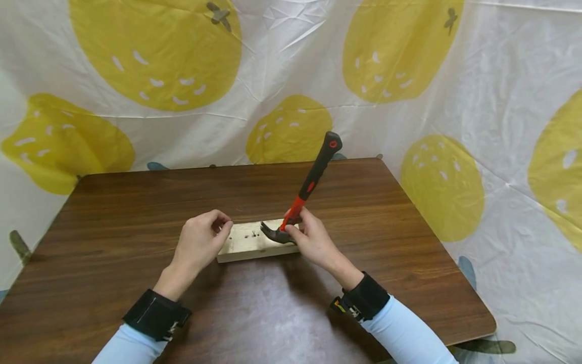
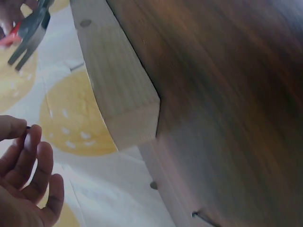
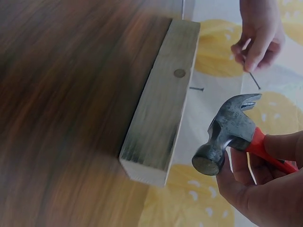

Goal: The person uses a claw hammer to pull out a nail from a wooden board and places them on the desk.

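My right hand [image 1: 316,242] grips a claw hammer [image 1: 313,177] by the red neck just behind its steel head, with the black grip end pointing up and away. A nail [image 3: 254,80] is pinched between the thumb and fingertips of my left hand [image 1: 197,242], at the left end of a pale wooden block [image 1: 241,247]. The block lies flat on the table, with the hammer head [image 3: 232,125] over its right part. Another nail [image 3: 197,88] stands out from the block's upper face. Small dark marks dot that face.
Brown wood-grain table [image 1: 136,217] surrounds the block. A small nail-like piece [image 2: 203,218] lies on the tabletop in the left wrist view. A white cloth with yellow fruit prints [image 1: 291,60] hangs behind and to the right of the table.
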`<state>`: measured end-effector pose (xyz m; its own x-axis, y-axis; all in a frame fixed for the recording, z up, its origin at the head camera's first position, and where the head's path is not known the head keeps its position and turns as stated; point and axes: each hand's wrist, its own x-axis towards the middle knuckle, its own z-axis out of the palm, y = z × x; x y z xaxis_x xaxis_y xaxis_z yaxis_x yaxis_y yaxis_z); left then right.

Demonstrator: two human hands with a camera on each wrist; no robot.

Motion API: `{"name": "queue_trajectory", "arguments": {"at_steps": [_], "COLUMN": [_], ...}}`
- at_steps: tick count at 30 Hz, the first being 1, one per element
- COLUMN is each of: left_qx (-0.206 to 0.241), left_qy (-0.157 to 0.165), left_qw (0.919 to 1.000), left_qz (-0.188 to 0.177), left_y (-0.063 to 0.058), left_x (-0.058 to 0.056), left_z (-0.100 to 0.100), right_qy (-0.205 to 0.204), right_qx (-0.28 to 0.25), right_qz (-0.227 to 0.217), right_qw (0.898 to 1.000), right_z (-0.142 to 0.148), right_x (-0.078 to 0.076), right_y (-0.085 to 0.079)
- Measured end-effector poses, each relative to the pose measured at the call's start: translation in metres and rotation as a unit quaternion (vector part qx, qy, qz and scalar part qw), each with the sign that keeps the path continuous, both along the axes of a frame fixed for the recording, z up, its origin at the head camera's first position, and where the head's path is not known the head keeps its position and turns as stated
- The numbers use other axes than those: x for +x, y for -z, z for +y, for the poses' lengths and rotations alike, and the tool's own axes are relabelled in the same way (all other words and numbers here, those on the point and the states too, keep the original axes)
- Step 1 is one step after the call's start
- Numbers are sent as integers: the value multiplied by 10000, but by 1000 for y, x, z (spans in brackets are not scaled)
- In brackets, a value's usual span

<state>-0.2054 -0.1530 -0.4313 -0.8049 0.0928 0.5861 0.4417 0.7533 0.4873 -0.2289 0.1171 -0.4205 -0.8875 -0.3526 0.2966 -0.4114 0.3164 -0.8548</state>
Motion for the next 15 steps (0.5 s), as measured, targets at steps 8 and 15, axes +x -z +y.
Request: {"name": "queue_trajectory", "arguments": {"at_steps": [8, 15], "left_qx": [-215, -612], "left_qy": [-640, -1185], "left_qw": [9973, 9844], "left_qz": [-282, -1146], "left_y": [0, 3], "left_x": [0, 5], "left_z": [-21, -36], "right_qy": [19, 49], "right_qx": [-31, 129], "right_qz": [17, -43], "right_qw": [10000, 9999], "right_z": [8, 12], "right_x": [-3, -3], "right_y": [4, 2]}}
